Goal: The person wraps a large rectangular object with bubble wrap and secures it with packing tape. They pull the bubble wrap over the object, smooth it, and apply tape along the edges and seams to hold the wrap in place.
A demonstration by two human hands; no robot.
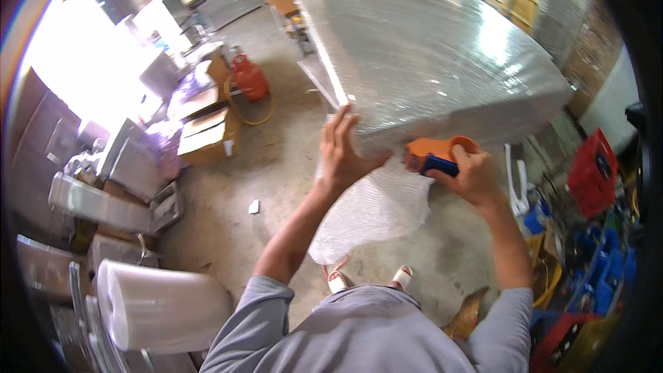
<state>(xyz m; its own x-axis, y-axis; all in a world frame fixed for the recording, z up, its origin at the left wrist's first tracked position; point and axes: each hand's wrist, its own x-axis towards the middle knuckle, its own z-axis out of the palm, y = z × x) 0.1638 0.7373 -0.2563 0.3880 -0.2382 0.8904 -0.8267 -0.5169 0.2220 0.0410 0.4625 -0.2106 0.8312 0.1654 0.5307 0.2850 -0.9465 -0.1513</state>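
You've got the orange tape dispenser [429, 148] gripped in your right hand [476, 174] by the near side of that shiny bubble-wrapped block [428, 41], left hand [342, 157] loosely spread at its left corner. Concrete floor [283, 166], red gas cylinder [250, 81] far left, bubble-wrap roll [169, 311] near left, red crate [594, 174] right, markings too blurry to read.

A large, flat-topped slab wrapped in clear, glossy bubble wrap [428, 55] fills the view from twelve to two o'clock, its top facing up and a near corner pointing toward six. From its near edge a loose, crinkled sheet of translucent bubble wrap [373, 211] hangs toward five o'clock. At three, an orange-and-dark-blue handheld tape dispenser [431, 146] is held sideways just beside that edge, its looped end toward three; whether it touches is unclear.
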